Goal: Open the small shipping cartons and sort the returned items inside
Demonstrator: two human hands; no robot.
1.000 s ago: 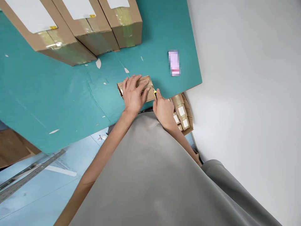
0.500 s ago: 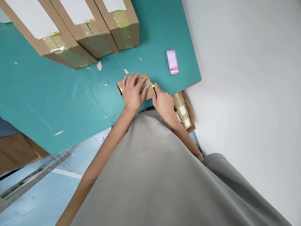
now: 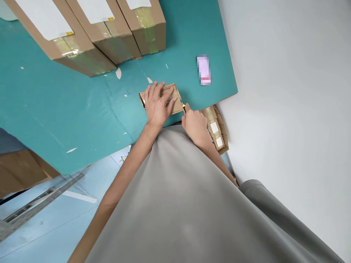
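Note:
A small flat cardboard box (image 3: 178,106) lies near the front edge of the green table. My left hand (image 3: 157,104) rests spread on top of it, its fingers stretched out and pressing on the lid. Wrapped round a yellow-and-black utility knife (image 3: 184,108), my right hand (image 3: 195,124) is at the box's right end. The blade points up along that end, at the edge. Most of the knife's handle is hidden inside my fist, and part of the lid is covered by my left hand.
Three large taped cartons (image 3: 109,44) with white labels stand at the back left of the green table (image 3: 82,109). A phone (image 3: 203,70) lies to the right. Below the table's edge, an open carton (image 3: 223,128) holds small labelled boxes. A white wall (image 3: 287,91) borders the right side.
My right hand has drawn the utility knife toward me along the box's right end. My left hand stays on the box. The whole view has shifted slightly.

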